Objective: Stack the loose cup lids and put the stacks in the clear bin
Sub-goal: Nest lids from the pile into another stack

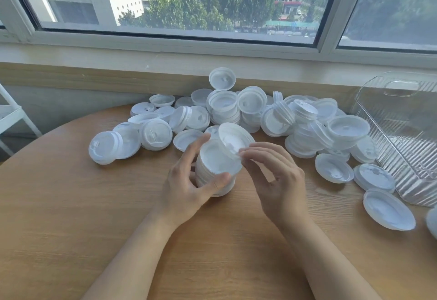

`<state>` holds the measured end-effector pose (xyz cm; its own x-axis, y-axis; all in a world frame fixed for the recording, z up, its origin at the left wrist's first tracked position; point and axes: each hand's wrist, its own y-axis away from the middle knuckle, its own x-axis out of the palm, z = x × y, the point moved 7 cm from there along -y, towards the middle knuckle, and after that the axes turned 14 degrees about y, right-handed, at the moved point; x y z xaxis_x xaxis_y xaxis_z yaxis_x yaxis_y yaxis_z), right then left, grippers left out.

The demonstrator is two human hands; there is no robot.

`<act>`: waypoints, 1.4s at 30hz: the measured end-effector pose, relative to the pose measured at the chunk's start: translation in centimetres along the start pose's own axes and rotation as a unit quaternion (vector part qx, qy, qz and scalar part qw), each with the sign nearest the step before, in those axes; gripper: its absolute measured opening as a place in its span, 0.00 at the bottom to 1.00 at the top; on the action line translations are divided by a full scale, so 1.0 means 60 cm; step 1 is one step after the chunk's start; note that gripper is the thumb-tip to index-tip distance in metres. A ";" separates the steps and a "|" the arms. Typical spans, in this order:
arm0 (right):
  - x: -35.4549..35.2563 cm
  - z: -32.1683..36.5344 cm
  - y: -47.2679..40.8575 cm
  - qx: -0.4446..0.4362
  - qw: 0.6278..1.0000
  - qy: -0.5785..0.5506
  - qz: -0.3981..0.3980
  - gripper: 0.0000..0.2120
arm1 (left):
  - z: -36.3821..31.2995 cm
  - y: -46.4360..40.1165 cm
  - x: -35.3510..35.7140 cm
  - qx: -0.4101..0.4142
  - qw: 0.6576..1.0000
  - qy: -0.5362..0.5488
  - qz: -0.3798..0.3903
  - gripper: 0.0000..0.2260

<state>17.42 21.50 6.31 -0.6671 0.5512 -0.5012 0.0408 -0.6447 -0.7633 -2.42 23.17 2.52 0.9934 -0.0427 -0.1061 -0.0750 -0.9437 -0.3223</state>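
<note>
— Where are the loose white plastic cup lids (236, 113)?
— Heaped across the table's far side, some tilted, some nested.
— The stack of white lids (216, 169)?
— Upright, mid-table.
— The clear ribbed plastic bin (399, 134)?
— Far right, just beside the heap.

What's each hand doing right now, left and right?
Left hand: closed around the stack of lids, which stands on the table.
Right hand: pinching the tilted lid at the top of that stack.
</note>
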 end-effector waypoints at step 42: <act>-0.045 -0.014 0.102 0.222 0.932 -0.191 0.211 0.27 | -0.042 0.064 0.077 -0.011 0.998 -0.016 0.060 0.31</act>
<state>20.09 16.47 2.65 -0.8813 0.0232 -0.4719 0.1051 -0.9641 -0.2438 2.08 18.54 3.19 0.9739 -0.1464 -0.1738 -0.1918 -0.9395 -0.2838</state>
